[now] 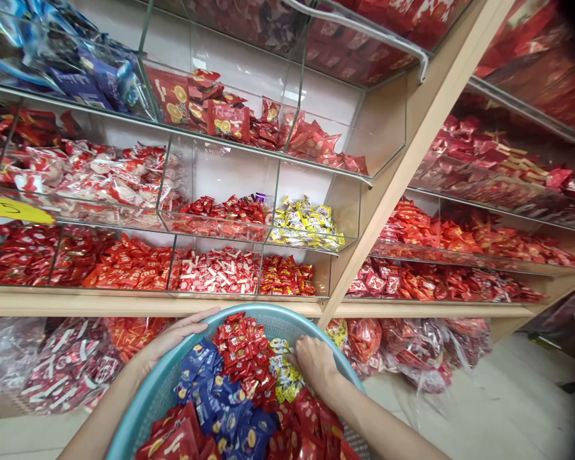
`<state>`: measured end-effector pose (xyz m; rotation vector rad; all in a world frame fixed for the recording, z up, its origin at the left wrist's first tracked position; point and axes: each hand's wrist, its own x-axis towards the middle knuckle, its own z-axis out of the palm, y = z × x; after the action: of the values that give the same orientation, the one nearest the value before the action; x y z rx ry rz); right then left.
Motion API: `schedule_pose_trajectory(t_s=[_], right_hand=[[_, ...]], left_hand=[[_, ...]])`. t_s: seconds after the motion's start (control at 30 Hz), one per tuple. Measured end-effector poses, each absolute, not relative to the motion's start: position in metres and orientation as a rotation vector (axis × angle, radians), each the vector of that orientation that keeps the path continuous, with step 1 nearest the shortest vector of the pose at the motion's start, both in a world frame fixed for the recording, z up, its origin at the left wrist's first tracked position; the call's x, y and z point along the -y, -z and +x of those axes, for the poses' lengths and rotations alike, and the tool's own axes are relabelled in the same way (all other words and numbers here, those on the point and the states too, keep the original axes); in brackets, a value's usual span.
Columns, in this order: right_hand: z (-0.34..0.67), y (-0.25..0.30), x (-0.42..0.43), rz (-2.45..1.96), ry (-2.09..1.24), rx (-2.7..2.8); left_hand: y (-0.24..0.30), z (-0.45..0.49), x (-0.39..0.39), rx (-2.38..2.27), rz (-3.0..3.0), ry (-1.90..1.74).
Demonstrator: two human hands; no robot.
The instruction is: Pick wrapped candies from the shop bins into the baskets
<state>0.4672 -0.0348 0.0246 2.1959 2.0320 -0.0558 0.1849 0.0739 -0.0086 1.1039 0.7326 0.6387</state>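
Yellow sweets [287,385], presumably light, slippery and best scooped, were held in the teal basket [268,319], its rim met by the half-open left hand [178,334], the right hand [316,364] curled among them, its hold indiscernible.

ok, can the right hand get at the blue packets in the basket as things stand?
Likely yes: the right hand is at the yellow packets, close by. The blue packets lie largely uncovered, and the left hand is off at the basket's rim.
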Motion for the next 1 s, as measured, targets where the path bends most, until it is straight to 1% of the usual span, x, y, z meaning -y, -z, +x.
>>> schedule_pose_trajectory(t_s=[0.07,0.13,0.27,0.6,0.7,0.77,0.9,1.0], right_hand=[[0.469,-0.024,0.037,2.212,0.019,-2.043],[0.470,-0.023,0.038,2.213,0.105,-2.106],[0.469,-0.018,0.035,2.235,0.503,-2.122],[0.459,-0.002,0.028,2.277,1.186,-1.917],[0.458,0.005,0.027,2.293,1.253,-1.913],[0.460,0.005,0.026,2.304,1.223,-1.954],[0.474,-0.008,0.028,2.341,1.100,-2.063],[0.487,-0.022,0.034,2.294,1.117,-2.137]], left_hand=[[0.008,0.185,-0.074,-0.739,1.107,-0.640],[0.007,0.185,-0.074,-0.756,1.112,-0.642],[0.005,0.185,-0.072,-0.773,1.127,-0.643],[-0.011,0.191,-0.063,-0.765,1.138,-0.664],[-0.009,0.190,-0.064,-0.771,1.141,-0.668],[-0.008,0.190,-0.065,-0.776,1.144,-0.670],[-0.006,0.188,-0.066,-0.783,1.156,-0.681],[-0.004,0.187,-0.066,-0.773,1.152,-0.674]])
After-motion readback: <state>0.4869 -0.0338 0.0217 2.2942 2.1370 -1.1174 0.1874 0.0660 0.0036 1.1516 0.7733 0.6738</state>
